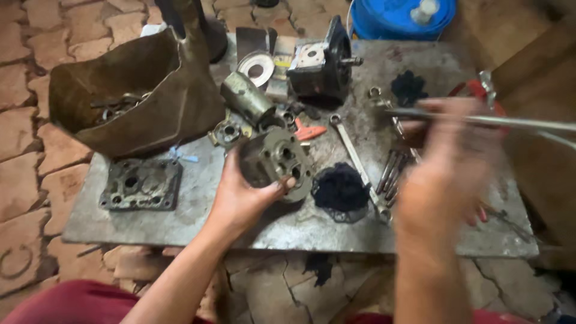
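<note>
A low grey metal table (180,222), stained and scuffed, stands on a floor of cracked, reddish-brown paving stones (36,156). Beyond the table's far edge sits a blue plastic tub (384,21). Right of the table, brown wooden boards (534,66) lie in dim, warm light.

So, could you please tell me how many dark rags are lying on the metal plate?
2: one dark rag lies mid-plate, right of the pump housing gripped by the left hand; the other rag lies near the far edge. The blurred right hand may hide more.
</note>
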